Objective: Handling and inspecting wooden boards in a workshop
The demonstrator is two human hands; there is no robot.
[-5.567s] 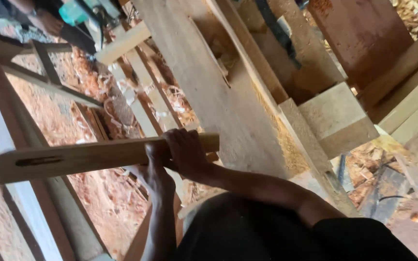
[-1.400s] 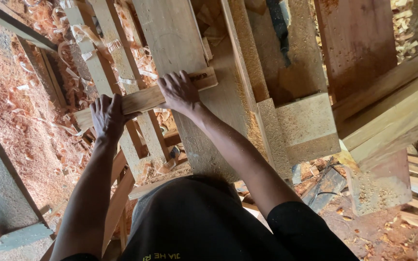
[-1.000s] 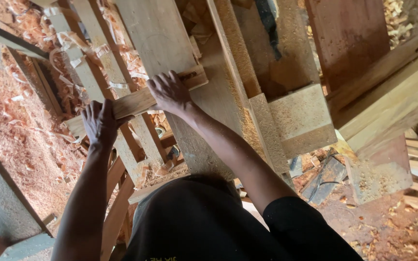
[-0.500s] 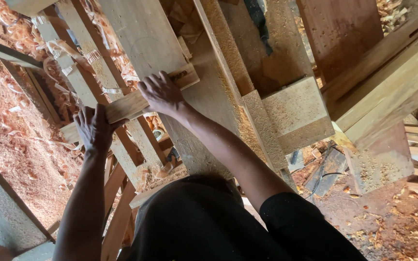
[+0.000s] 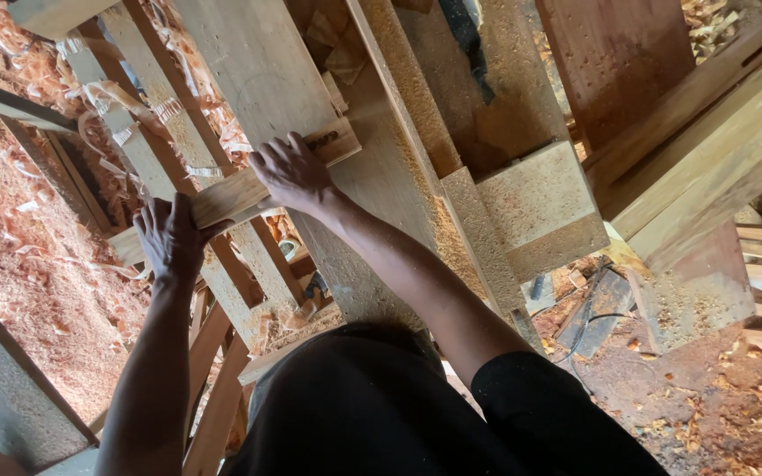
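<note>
A short wooden bar (image 5: 231, 189) lies crosswise on the table (image 5: 257, 62), its right end on a broad plank and its left end reaching out over several narrower slats (image 5: 134, 141) that run away from the person. The right hand (image 5: 293, 172) is curled over the bar near its middle, fingers wrapped onto the upper face and closed on it; the left hand (image 5: 169, 236) lies spread and flat, palm down on the bar's left end, pressing more than gripping. To my eye the piece is being steadied or shifted along the plank, and that goes best with even downward pressure from both hands, the bar kept flat and square to the plank's long edge (the dark slot near its right end (image 5: 324, 138) is best left uncovered). Room is tight on the right, where a sawdust-coated raised block (image 5: 544, 207) and a ridge stand just beside the plank. To the left the slats have open gaps between them, with curled shavings (image 5: 37, 264) heaped below, so the left end has little support under it. The near edge of the plank drops off close to the person's body.
</note>
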